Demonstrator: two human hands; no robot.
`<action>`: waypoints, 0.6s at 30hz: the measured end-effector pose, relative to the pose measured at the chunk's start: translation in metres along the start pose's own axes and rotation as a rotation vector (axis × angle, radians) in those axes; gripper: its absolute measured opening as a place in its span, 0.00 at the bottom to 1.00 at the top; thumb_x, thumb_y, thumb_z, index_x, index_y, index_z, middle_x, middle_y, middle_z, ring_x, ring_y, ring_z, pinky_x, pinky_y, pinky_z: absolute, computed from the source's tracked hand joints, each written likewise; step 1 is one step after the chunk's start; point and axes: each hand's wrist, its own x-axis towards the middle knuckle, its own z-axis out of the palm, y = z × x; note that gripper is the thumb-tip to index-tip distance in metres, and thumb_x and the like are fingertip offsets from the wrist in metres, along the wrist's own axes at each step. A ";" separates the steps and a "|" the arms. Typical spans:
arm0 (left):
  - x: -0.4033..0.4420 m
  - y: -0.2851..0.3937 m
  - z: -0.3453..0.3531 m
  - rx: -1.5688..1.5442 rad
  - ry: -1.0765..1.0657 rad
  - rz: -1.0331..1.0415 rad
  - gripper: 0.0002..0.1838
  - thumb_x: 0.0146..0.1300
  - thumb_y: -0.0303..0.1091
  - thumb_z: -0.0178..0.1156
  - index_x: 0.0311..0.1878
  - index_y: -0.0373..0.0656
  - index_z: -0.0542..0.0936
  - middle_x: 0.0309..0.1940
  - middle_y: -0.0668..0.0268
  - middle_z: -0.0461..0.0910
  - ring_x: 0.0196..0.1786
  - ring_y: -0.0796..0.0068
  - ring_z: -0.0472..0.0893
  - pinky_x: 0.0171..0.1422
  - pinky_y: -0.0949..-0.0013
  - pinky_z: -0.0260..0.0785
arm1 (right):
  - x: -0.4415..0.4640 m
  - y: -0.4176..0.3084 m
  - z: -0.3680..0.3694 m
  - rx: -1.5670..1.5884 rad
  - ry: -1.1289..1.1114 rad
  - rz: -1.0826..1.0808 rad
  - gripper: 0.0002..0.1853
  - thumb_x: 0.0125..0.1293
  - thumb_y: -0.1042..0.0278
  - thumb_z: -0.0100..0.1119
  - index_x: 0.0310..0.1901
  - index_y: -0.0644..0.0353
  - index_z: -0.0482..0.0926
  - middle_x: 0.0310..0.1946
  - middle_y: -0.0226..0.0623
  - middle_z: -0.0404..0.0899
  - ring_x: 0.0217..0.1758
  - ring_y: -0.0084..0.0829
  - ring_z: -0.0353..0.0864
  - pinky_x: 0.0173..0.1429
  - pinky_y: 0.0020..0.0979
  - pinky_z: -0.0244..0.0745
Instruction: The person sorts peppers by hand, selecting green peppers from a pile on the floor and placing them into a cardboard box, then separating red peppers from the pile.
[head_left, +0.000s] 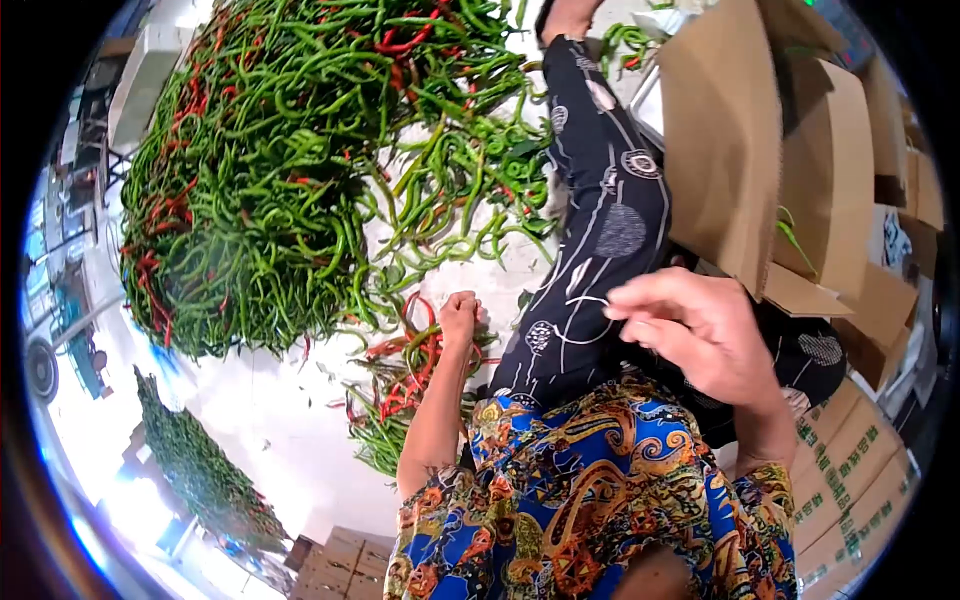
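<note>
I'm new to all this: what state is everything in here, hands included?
Left hand: fingers curled in; cannot tell if it holds anything.
Right hand: loosely bent above the lap, no pepper visible in it.
Large chili pepper pile: heaped, mostly green with some red.
Small chili pepper pile: loose, mixed red and green, beside the left hand.
Far pile: heaped, mostly green.
Cardboard box: open, flaps spread.

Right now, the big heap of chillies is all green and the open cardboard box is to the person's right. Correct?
Not quite: the big heap of chillies isn't all green; red ones are mixed in, as the head view shows. The open cardboard box is to the person's right.
</note>
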 end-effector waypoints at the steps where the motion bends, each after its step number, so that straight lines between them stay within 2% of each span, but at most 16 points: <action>1: 0.005 -0.005 -0.003 0.059 0.023 0.039 0.09 0.64 0.28 0.56 0.44 0.35 0.79 0.28 0.65 0.80 0.25 0.80 0.76 0.29 0.77 0.69 | 0.011 0.007 0.010 0.060 -0.018 0.020 0.11 0.64 0.79 0.57 0.48 0.69 0.78 0.37 0.39 0.84 0.40 0.23 0.83 0.47 0.25 0.78; 2: 0.010 -0.008 -0.004 0.174 0.063 0.115 0.09 0.63 0.28 0.56 0.43 0.34 0.79 0.27 0.67 0.79 0.25 0.83 0.75 0.29 0.78 0.67 | 0.018 0.016 0.019 0.121 -0.032 0.036 0.11 0.65 0.79 0.56 0.48 0.69 0.78 0.37 0.39 0.84 0.42 0.22 0.83 0.48 0.24 0.78; 3: 0.015 -0.006 -0.003 0.191 0.088 0.192 0.08 0.62 0.28 0.55 0.41 0.35 0.80 0.26 0.65 0.80 0.26 0.78 0.77 0.31 0.74 0.69 | 0.026 0.026 0.029 0.138 -0.021 0.049 0.10 0.66 0.79 0.55 0.49 0.69 0.77 0.37 0.38 0.84 0.44 0.20 0.83 0.50 0.23 0.77; 4: 0.018 0.000 0.002 0.208 0.110 0.269 0.08 0.61 0.28 0.55 0.39 0.36 0.81 0.25 0.63 0.80 0.27 0.74 0.79 0.34 0.69 0.72 | 0.033 0.029 0.036 0.110 -0.023 0.046 0.10 0.65 0.79 0.55 0.47 0.70 0.77 0.35 0.37 0.83 0.40 0.18 0.82 0.46 0.22 0.77; 6: 0.026 0.025 0.018 0.511 0.260 0.478 0.08 0.61 0.28 0.55 0.39 0.36 0.81 0.29 0.57 0.81 0.32 0.63 0.80 0.39 0.64 0.72 | 0.047 0.049 0.049 0.075 -0.045 0.027 0.09 0.64 0.79 0.56 0.45 0.69 0.77 0.32 0.35 0.82 0.34 0.17 0.80 0.41 0.21 0.76; 7: 0.030 0.041 0.026 0.664 0.332 0.582 0.08 0.61 0.28 0.55 0.40 0.36 0.81 0.30 0.54 0.82 0.34 0.58 0.81 0.42 0.61 0.72 | 0.055 0.049 0.050 0.038 -0.145 0.108 0.11 0.68 0.76 0.55 0.50 0.70 0.75 0.39 0.32 0.79 0.41 0.18 0.78 0.48 0.21 0.75; 10: 0.042 0.077 0.046 0.491 0.365 0.689 0.09 0.60 0.28 0.56 0.41 0.35 0.81 0.35 0.49 0.81 0.40 0.47 0.79 0.47 0.56 0.71 | 0.076 0.074 0.063 -0.064 0.000 -0.038 0.10 0.65 0.76 0.56 0.46 0.68 0.77 0.35 0.38 0.79 0.36 0.19 0.78 0.41 0.25 0.76; 11: 0.051 0.074 0.046 0.474 0.400 0.712 0.10 0.59 0.27 0.56 0.42 0.35 0.81 0.35 0.49 0.80 0.40 0.48 0.79 0.48 0.56 0.70 | 0.082 0.077 0.065 0.097 0.057 -0.037 0.12 0.65 0.75 0.55 0.50 0.66 0.76 0.40 0.38 0.78 0.42 0.21 0.77 0.46 0.26 0.75; 12: 0.058 0.070 0.045 0.458 0.435 0.739 0.11 0.58 0.26 0.57 0.43 0.35 0.80 0.36 0.49 0.80 0.41 0.49 0.79 0.48 0.57 0.70 | 0.089 0.069 0.064 0.311 0.085 0.076 0.15 0.66 0.73 0.56 0.53 0.66 0.74 0.43 0.34 0.78 0.45 0.22 0.76 0.49 0.25 0.74; 14: 0.053 0.062 0.039 0.605 0.435 0.773 0.14 0.54 0.25 0.61 0.46 0.37 0.80 0.40 0.51 0.78 0.46 0.50 0.75 0.54 0.55 0.67 | 0.106 0.069 0.055 0.416 0.180 0.159 0.17 0.67 0.68 0.57 0.55 0.66 0.73 0.45 0.31 0.77 0.46 0.21 0.75 0.52 0.24 0.71; 15: 0.051 0.053 0.035 0.633 0.426 0.790 0.15 0.53 0.25 0.62 0.46 0.38 0.80 0.41 0.51 0.77 0.47 0.50 0.74 0.55 0.55 0.66 | 0.113 0.072 0.055 0.529 0.220 0.164 0.20 0.67 0.64 0.58 0.56 0.67 0.72 0.47 0.33 0.76 0.47 0.20 0.74 0.53 0.23 0.69; 17: 0.052 0.035 0.030 0.672 0.383 0.802 0.16 0.50 0.25 0.66 0.44 0.38 0.80 0.43 0.53 0.74 0.49 0.50 0.71 0.57 0.54 0.64 | 0.125 0.076 0.058 0.491 0.292 0.152 0.20 0.67 0.64 0.58 0.56 0.66 0.72 0.48 0.33 0.76 0.48 0.20 0.73 0.55 0.24 0.68; 18: 0.052 0.032 0.027 0.677 0.391 0.818 0.15 0.50 0.26 0.66 0.43 0.38 0.80 0.41 0.53 0.76 0.49 0.50 0.72 0.55 0.54 0.65 | 0.131 0.078 0.061 0.470 0.327 0.146 0.20 0.67 0.64 0.58 0.57 0.66 0.72 0.48 0.33 0.76 0.49 0.20 0.73 0.55 0.24 0.68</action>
